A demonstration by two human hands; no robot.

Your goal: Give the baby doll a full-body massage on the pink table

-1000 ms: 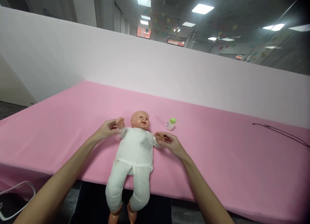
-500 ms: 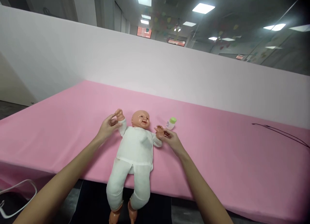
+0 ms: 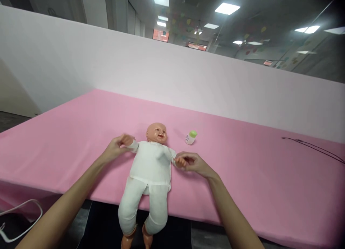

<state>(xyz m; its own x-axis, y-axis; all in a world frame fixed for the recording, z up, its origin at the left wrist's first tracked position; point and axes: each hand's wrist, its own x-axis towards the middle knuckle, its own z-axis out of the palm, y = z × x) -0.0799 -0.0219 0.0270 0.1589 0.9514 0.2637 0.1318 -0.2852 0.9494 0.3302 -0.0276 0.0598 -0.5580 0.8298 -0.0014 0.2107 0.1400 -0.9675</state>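
A baby doll (image 3: 151, 161) with a white cloth body and a plastic head lies on its back on the pink cover (image 3: 242, 177). Its lower legs hang past the near edge. My left hand (image 3: 115, 148) is closed around the doll's hand on the left, with that arm stretched out sideways. On the other side, my right hand (image 3: 196, 163) pinches the doll's other hand, which points low and outward. Just beyond my right hand stands a small bottle (image 3: 191, 138) with a green cap, touched by neither hand.
A white partition (image 3: 172, 76) rises behind the pink surface. A thin black cord (image 3: 309, 144) lies at the right. At the lower left, a white cable (image 3: 37, 207) loops below the surface's edge, and dark cloth (image 3: 107, 227) is under the doll's feet.
Both of the doll's arms have come down: the left one from raised beside the head to out sideways, the right one lower. My hands moved with them, keeping hold.
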